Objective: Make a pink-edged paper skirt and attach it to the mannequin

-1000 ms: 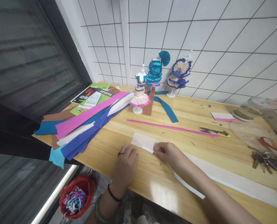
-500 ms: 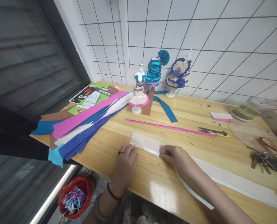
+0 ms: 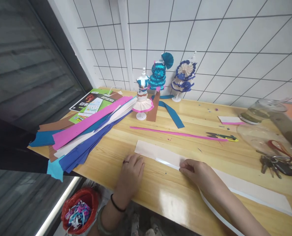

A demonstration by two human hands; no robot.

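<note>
"What is lying nearest?"

"A white strip (image 3: 213,210) is curving loose below the right hand (image 3: 197,170)."

"What are those fingers doing?"

"Thumb and forefinger are pinching the strip at the near edge of a long pale paper band (image 3: 158,154), which is lying flat on the table (image 3: 106,149)."

"And the left hand (image 3: 132,177)?"

"It is resting palm down by the band's left end, fingers lying loose; whether they are touching the paper, I can't tell."

"What is sitting farther off?"

"Keys (image 3: 276,165) are lying at right. A thin pink strip (image 3: 175,132) is stretching across, scissors (image 3: 219,135) resting at its right end. Coloured papers (image 3: 87,127) are fanning out at left. Three dressed dummies (image 3: 142,103) are standing near the tiled wall (image 3: 158,36)."
</note>
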